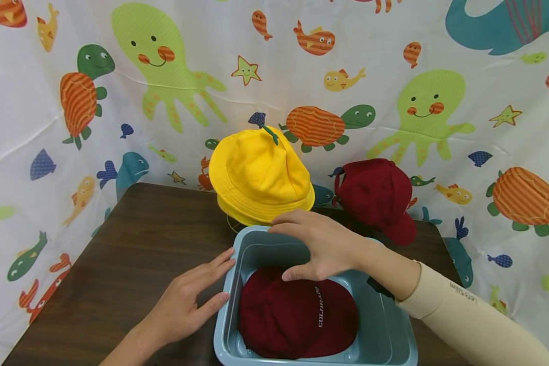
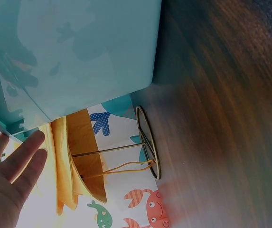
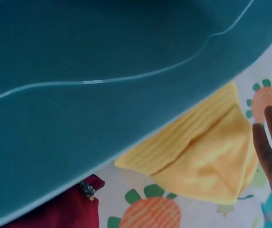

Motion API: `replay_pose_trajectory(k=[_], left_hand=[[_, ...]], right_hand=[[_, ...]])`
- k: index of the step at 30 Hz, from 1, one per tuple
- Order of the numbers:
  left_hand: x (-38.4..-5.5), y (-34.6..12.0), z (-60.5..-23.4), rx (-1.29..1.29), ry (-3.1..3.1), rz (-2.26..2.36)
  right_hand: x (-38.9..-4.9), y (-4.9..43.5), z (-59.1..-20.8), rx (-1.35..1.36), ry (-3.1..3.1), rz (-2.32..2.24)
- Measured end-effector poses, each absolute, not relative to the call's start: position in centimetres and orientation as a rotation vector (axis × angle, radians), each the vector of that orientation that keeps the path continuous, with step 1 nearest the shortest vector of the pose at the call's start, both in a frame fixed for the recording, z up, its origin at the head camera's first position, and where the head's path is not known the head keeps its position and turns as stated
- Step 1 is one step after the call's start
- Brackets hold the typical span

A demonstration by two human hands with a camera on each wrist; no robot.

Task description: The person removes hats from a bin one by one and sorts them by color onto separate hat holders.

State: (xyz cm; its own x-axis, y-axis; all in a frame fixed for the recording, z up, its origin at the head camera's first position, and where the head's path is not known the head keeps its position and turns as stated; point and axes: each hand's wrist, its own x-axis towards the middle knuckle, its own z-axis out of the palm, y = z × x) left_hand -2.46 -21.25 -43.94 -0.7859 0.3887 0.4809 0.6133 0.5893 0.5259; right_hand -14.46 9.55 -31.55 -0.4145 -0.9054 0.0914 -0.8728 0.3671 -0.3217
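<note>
In the head view, a light blue plastic bin (image 1: 391, 315) stands on the table, with a maroon cap (image 1: 283, 320) lettered "COLORADO" lying inside. My left hand (image 1: 189, 297) has its fingers extended against the bin's left rim; the left wrist view shows these fingers (image 2: 29, 166) at the rim too. Over the bin's far part is my right hand (image 1: 325, 246), fingers reaching toward the back rim and thumb above the cap. Nothing is held in it, and its fingers (image 3: 266, 149) look loosely extended in the right wrist view.
Behind the bin, a yellow bucket hat (image 1: 261, 175) sits on a wire stand (image 2: 147, 142). Another maroon cap (image 1: 375, 193) is at the back right. Dark wooden table (image 1: 155, 244) surface extends left of the bin. A curtain printed with sea animals (image 1: 315, 127) hangs behind.
</note>
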Motion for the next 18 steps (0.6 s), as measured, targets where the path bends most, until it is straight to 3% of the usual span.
replay_pose_trajectory(k=[18], left_hand=[[-2.4,-21.1,-44.0,-0.802,-2.528,-1.005]], right_hand=[[-13.8,8.9,-33.6,-1.666,2.426,-0.476]])
